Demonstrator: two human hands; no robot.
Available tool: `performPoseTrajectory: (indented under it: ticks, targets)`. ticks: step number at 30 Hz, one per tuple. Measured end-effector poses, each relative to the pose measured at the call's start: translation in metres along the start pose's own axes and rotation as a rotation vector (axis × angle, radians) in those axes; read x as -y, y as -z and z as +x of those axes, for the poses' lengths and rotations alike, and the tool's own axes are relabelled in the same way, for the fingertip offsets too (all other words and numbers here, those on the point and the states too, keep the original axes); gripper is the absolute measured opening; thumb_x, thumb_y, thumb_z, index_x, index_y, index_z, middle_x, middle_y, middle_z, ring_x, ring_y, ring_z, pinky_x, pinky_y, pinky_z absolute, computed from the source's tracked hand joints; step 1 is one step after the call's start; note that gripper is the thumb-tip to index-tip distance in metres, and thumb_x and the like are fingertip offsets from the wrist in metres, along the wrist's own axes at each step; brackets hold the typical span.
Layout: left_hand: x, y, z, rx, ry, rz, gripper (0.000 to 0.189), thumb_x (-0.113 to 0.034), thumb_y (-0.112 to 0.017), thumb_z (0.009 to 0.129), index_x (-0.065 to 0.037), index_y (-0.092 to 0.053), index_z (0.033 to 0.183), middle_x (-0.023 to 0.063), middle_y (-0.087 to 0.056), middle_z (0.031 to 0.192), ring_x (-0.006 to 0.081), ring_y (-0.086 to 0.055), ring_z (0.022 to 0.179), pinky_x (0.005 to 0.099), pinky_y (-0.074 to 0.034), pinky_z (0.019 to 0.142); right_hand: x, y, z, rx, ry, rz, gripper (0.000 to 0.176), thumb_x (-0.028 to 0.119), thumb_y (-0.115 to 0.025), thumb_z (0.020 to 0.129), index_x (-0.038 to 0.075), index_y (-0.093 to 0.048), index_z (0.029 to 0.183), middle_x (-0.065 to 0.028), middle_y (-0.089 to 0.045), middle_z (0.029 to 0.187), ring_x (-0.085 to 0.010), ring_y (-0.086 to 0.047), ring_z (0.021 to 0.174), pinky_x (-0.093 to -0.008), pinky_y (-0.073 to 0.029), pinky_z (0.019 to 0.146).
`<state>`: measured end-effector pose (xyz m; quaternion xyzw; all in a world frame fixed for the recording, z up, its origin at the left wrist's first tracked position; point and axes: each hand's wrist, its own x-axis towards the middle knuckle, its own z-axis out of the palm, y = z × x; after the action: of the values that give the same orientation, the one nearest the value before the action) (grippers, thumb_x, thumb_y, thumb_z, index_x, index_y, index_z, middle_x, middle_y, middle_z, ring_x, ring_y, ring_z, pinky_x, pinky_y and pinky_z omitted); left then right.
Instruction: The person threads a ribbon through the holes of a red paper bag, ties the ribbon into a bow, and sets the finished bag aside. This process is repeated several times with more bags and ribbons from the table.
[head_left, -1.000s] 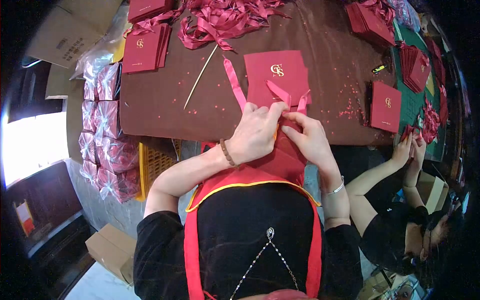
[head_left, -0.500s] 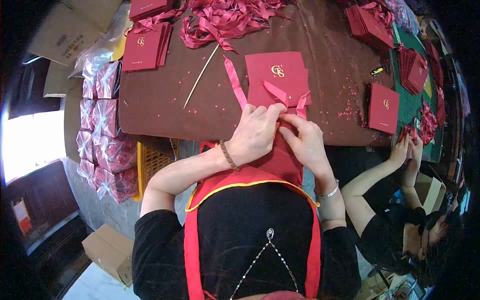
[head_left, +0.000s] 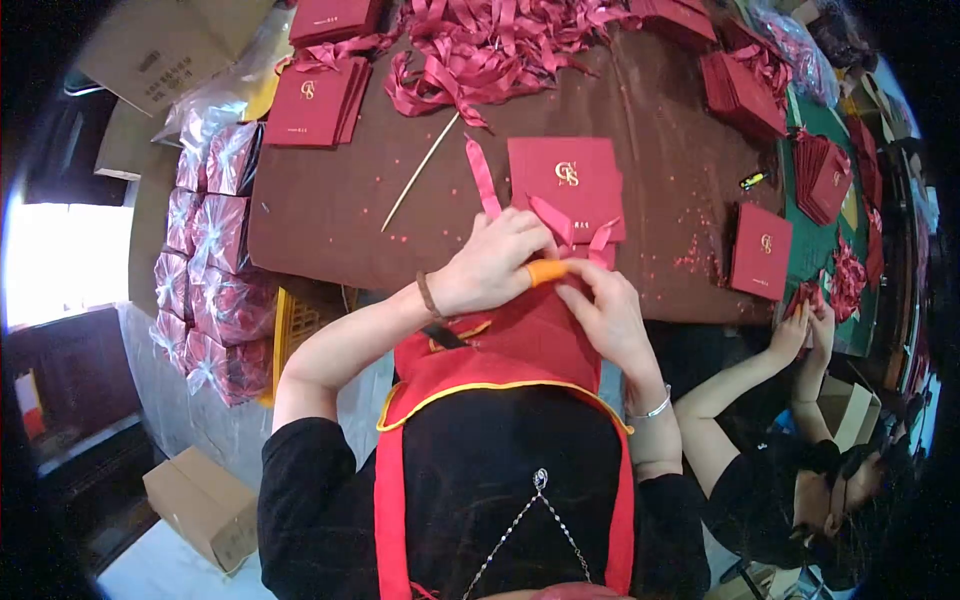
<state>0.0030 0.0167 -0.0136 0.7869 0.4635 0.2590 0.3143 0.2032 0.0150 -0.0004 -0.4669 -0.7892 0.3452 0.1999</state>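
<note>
A dark red card-like piece with a gold "GS" logo (head_left: 566, 190) lies at the table's front edge, just beyond my hands. Shiny pink-red ribbon (head_left: 481, 178) runs out from under my left hand, and two more ribbon ends stick up over the card's lower part. My left hand (head_left: 497, 258) is closed in a pinch on the ribbon, an orange cover on its thumb. Facing it, my right hand (head_left: 608, 312) pinches at the same spot, thumb and forefinger together. The ribbon between the fingertips is mostly hidden.
A heap of loose ribbons (head_left: 480, 50) lies at the back, a thin stick (head_left: 420, 172) before it. Red card stacks (head_left: 312, 103) stand left and right. Wrapped red packs (head_left: 225, 235) are piled at left. At right, a co-worker's hands (head_left: 803, 330) handle something red.
The view has shifted, so the table appears lower. My left hand has turned and its orange-covered thumb now shows. Both hands stay together at the card's near edge.
</note>
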Motion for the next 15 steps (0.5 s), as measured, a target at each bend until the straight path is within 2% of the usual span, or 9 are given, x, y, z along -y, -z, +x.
performPoseTrajectory:
  ticks: [2, 3, 6, 10, 12, 14, 15]
  targets:
    - [0.006, 0.005, 0.006, 0.050, 0.037, -0.051, 0.015, -0.024, -0.054, 0.085, -0.012, -0.059, 0.092, 0.0057, -0.053, 0.099, 0.0252, -0.047, 0.100, 0.0414, -0.033, 0.080, 0.004, 0.000, 0.001, -0.029, 0.097, -0.004, 0.022, 0.017, -0.064, 0.079, 0.006, -0.064, 0.098, -0.0132, -0.066, 0.086, -0.0302, -0.062, 0.078, -0.0386, -0.046, 0.069]
    - [0.002, 0.008, 0.007, 0.095, 0.069, 0.061, 0.014, -0.023, -0.053, 0.088, -0.011, -0.059, 0.092, 0.0052, -0.053, 0.098, 0.0240, -0.047, 0.100, 0.0400, -0.033, 0.081, 0.006, 0.000, 0.002, -0.015, 0.129, -0.020, 0.022, 0.017, -0.064, 0.079, 0.006, -0.064, 0.098, -0.0126, -0.066, 0.088, -0.0294, -0.062, 0.079, -0.0377, -0.046, 0.070]
    - [0.005, 0.020, 0.014, 0.246, 0.067, 0.016, 0.013, -0.020, -0.055, 0.086, -0.012, -0.061, 0.094, 0.0055, -0.053, 0.099, 0.0249, -0.047, 0.102, 0.0419, -0.034, 0.084, 0.006, -0.004, 0.003, 0.001, 0.138, -0.058, 0.022, 0.016, -0.063, 0.079, 0.009, -0.062, 0.100, -0.0100, -0.065, 0.083, -0.0267, -0.061, 0.077, -0.0370, -0.043, 0.069]
    - [0.008, 0.030, 0.029, 0.296, -0.042, -0.142, 0.013, -0.016, -0.060, 0.082, -0.011, -0.061, 0.094, 0.0045, -0.055, 0.097, 0.0234, -0.046, 0.103, 0.0407, -0.034, 0.086, 0.012, -0.004, 0.004, -0.032, 0.172, -0.030, 0.020, 0.015, -0.063, 0.079, 0.010, -0.059, 0.097, -0.0084, -0.064, 0.080, -0.0261, -0.061, 0.075, -0.0379, -0.041, 0.065]
    - [0.007, 0.033, 0.037, 0.487, 0.006, -0.111, 0.012, -0.017, -0.060, 0.083, -0.010, -0.061, 0.093, 0.0059, -0.056, 0.097, 0.0226, -0.045, 0.104, 0.0397, -0.034, 0.089, 0.008, -0.006, 0.003, -0.015, 0.155, -0.045, 0.019, 0.015, -0.063, 0.079, 0.010, -0.058, 0.097, -0.0087, -0.063, 0.080, -0.0256, -0.060, 0.076, -0.0378, -0.039, 0.066]
    - [0.020, 0.027, 0.043, 0.527, -0.025, -0.102, 0.015, -0.019, -0.058, 0.085, -0.008, -0.062, 0.094, 0.0082, -0.057, 0.098, 0.0238, -0.048, 0.102, 0.0377, -0.036, 0.089, 0.005, -0.008, 0.000, -0.021, 0.161, -0.065, 0.022, 0.014, -0.064, 0.079, 0.009, -0.056, 0.098, -0.0092, -0.062, 0.079, -0.0265, -0.060, 0.076, -0.0379, -0.040, 0.068]
    - [0.030, 0.021, 0.047, 0.619, -0.036, -0.181, 0.017, -0.019, -0.057, 0.086, -0.006, -0.062, 0.095, 0.0094, -0.057, 0.097, 0.0246, -0.050, 0.100, 0.0366, -0.038, 0.088, 0.007, -0.007, 0.000, -0.018, 0.157, -0.067, 0.022, 0.014, -0.064, 0.079, 0.009, -0.056, 0.098, -0.0092, -0.062, 0.079, -0.0265, -0.060, 0.076, -0.0379, -0.040, 0.068]
